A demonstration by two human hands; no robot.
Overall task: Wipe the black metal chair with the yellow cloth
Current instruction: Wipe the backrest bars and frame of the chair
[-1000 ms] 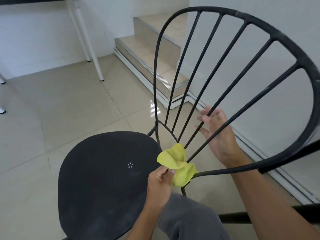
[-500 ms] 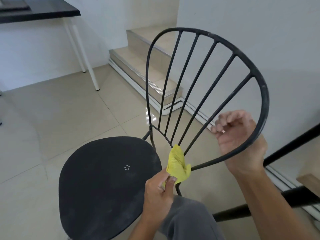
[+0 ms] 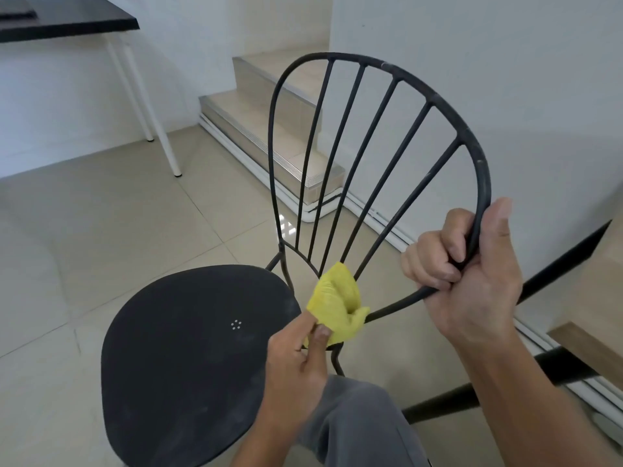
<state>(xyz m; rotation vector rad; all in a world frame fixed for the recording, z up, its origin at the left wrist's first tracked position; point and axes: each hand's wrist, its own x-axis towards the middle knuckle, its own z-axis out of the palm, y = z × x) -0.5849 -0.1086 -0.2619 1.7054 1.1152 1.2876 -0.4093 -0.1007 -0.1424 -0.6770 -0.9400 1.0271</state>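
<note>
Right hand is curled tight round the backrest hoop of the black metal chair, judged to be steadying the frame against wiping. Left hand pinches the yellow cloth between thumb and fingers, bunched against the spindle junction just behind the seat. Seat finish is matte black with grey dust smears.

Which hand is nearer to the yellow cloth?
Left. The left hand pinches the yellow cloth at the base of the backrest spokes; the right hand grips the backrest rim of the black metal chair, to the cloth's right, not touching it.
</note>
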